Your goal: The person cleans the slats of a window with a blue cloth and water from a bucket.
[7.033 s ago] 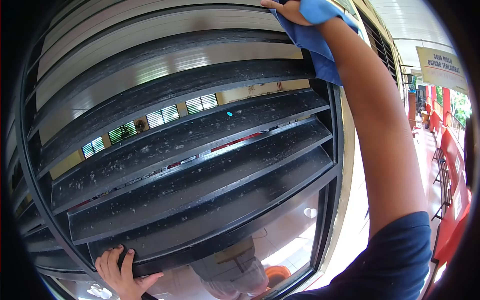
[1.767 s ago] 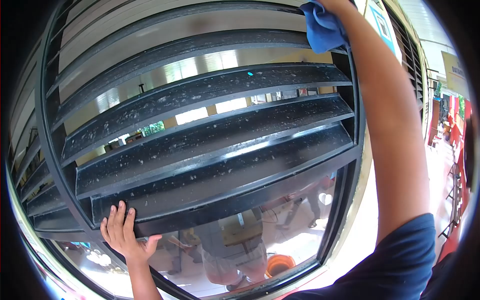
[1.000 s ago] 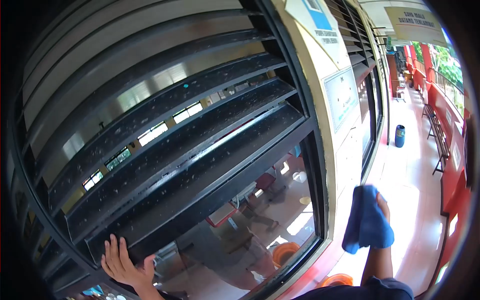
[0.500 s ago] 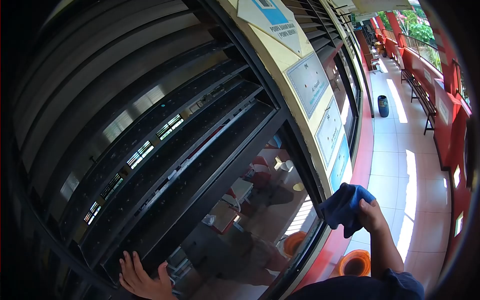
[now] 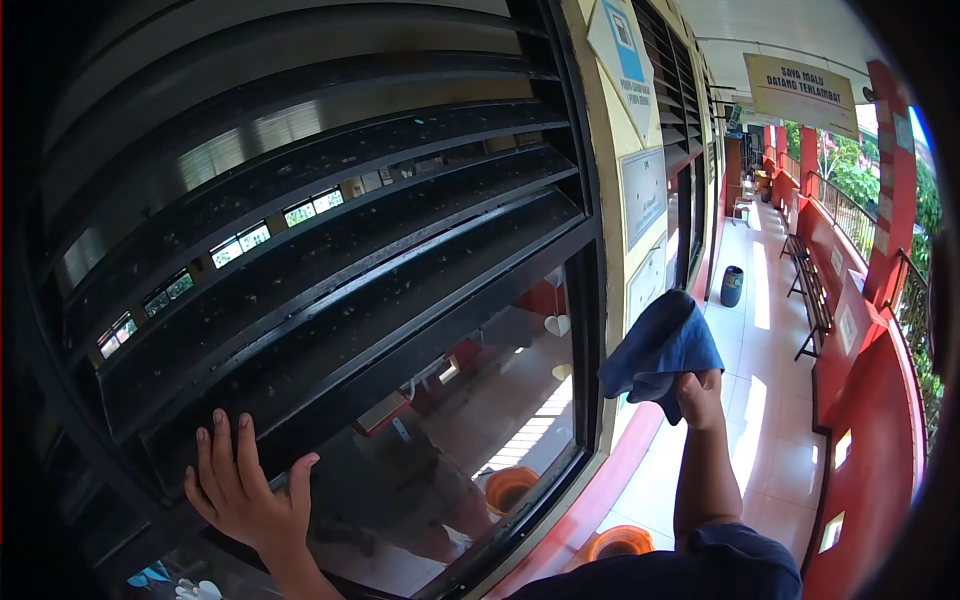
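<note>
A blue cloth (image 5: 662, 352) hangs bunched in my right hand (image 5: 697, 396), held up beside the window frame (image 5: 590, 300) and in front of the cream wall. My left hand (image 5: 245, 497) has its fingers spread on the lower black slats, near the bottom left, and holds nothing. Wide dark louvre slats (image 5: 380, 250), speckled with pale spots, fill the upper part of the window. Below them is a glass pane (image 5: 470, 430) with reflections and a room behind it.
An orange bucket (image 5: 620, 542) stands on the floor below my right arm. Along the corridor are a dark blue bin (image 5: 732, 286), a bench (image 5: 808, 290) and a red wall (image 5: 860, 400). Posters (image 5: 643, 195) are on the cream wall, and a sign (image 5: 800, 92) hangs overhead.
The view has turned and tilted, bringing the hanging sign into sight. My right hand and the cloth appear further left and higher, with the cloth more spread. My left hand is still on the slats.
</note>
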Tool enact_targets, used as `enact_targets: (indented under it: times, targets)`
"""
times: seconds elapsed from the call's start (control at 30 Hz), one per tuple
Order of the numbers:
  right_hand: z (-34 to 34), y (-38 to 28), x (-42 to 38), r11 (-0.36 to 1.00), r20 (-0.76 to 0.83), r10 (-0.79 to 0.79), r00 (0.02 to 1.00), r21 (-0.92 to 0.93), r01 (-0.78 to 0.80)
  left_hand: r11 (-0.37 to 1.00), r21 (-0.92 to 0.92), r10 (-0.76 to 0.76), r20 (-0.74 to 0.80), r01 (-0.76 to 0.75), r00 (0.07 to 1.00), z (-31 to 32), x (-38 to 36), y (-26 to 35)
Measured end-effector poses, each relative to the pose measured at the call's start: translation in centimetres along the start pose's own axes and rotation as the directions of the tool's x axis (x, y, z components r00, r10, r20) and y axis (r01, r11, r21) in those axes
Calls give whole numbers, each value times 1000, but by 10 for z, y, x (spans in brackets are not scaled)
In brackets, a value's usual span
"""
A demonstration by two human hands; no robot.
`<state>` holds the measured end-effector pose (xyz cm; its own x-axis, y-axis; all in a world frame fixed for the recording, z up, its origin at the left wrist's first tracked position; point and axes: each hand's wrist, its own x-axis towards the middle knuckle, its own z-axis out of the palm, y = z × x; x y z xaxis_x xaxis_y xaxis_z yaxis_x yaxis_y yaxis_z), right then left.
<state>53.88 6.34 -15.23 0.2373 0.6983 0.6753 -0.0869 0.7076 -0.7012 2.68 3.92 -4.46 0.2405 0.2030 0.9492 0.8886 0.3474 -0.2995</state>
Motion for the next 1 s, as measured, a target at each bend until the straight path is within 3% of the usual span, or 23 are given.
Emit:
enact_targets:
  times: [0.13, 0.2, 0.27, 0.33, 0.37, 0.43, 0.53, 0.6, 0.63, 0.73, 0.8, 0.83, 0.87, 0.9, 0.93, 1.0]
  targets:
    - [41, -37, 63, 879, 126, -355, 926, -291, 376, 1000, -22, -7, -5, 7, 1000, 0, 0, 0]
    - [42, -40, 97, 803, 193, -387, 902, -411, 432, 1000, -27, -12, 3, 12, 1000, 0, 0, 1]
    - [32, -35, 140, 584, 289, -397, 871, -653, 483, 1000, -25, -15, 6, 15, 1000, 1, -1, 0]
    - [39, -44, 182, 439, 278, -347, 895, -796, 418, 1000, -19, -4, 14, 4, 1000, 0, -2, -1]
    - [63, -58, 193, 477, 252, -372, 893, -773, 417, 1000, -14, 0, 20, 1, 1000, 1, -3, -1]
    - [76, -74, 234, 392, 166, -170, 971, -893, 222, 1000, 4, 10, 25, -10, 1000, 2, -3, -2]
    - [94, -82, 291, 303, 220, -412, 884, -882, 361, 998, 58, 29, 8, -30, 1000, 7, -8, -5]
    - [99, -95, 328, 293, 213, -459, 863, -881, 373, 997, 72, 29, 7, -29, 1000, 6, -7, -4]
    - [104, -104, 342, 356, 171, -453, 875, -865, 353, 996, 78, 31, 12, -32, 999, 7, -9, -5]
    - [113, -130, 410, 339, 236, -651, 721, -760, 555, 994, 104, 33, 14, -34, 999, 12, -14, -9]
    - [125, -153, 446, 322, 252, -664, 704, -753, 574, 992, 119, 41, 8, -42, 999, 14, -19, -12]
    - [136, -166, 454, 383, 218, -637, 740, -744, 548, 990, 134, 35, 37, -40, 999, 17, -26, -16]
    - [116, -179, 518, 320, 127, -695, 708, -827, 463, 989, 140, 46, 49, -52, 998, 18, -30, -19]
    - [145, -186, 513, 311, 176, -822, 542, -658, 686, 987, 149, 51, 59, -60, 997, 17, -34, -22]
    - [148, -205, 532, 390, 157, -760, 630, -665, 637, 985, 159, 56, 74, -67, 996, 16, -37, -26]
    - [160, -212, 562, 384, 171, -760, 626, -659, 647, 977, 184, 86, 119, -107, 989, 12, -43, -34]
